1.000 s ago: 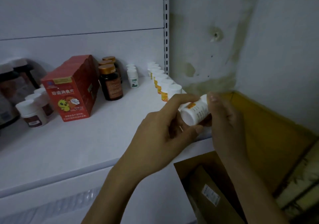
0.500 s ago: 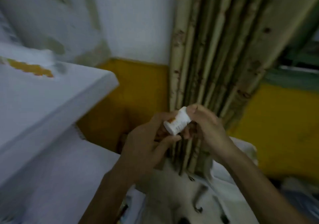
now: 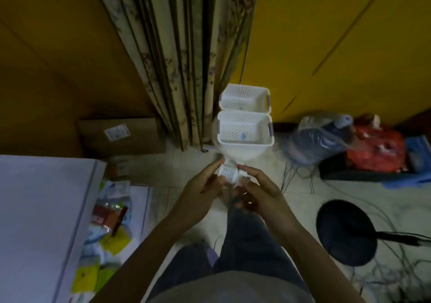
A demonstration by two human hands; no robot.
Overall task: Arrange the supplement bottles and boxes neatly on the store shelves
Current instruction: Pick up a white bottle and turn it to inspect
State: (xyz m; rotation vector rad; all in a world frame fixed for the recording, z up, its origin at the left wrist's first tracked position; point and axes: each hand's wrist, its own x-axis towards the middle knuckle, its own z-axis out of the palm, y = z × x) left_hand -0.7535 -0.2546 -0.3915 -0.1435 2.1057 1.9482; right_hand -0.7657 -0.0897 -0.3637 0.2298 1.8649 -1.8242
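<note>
A small white supplement bottle (image 3: 229, 174) with a printed label lies tilted between both hands, above the floor. My left hand (image 3: 205, 192) grips its left side with thumb and fingers. My right hand (image 3: 258, 190) pinches its right end. Only a corner of the white store shelf (image 3: 42, 214) shows at the lower left. No shelved bottles or boxes are visible.
Two white perforated baskets (image 3: 245, 137) stand on the floor ahead, by a patterned curtain (image 3: 184, 57). A cardboard box (image 3: 121, 137) lies at left, packets (image 3: 109, 221) sit beside the shelf, bags (image 3: 349, 144) and a black round base (image 3: 345, 232) with cables at right.
The view has swung from the shelf down to the floor and my legs. Both hands kept hold of the white bottle, which now hangs over the floor near the baskets.
</note>
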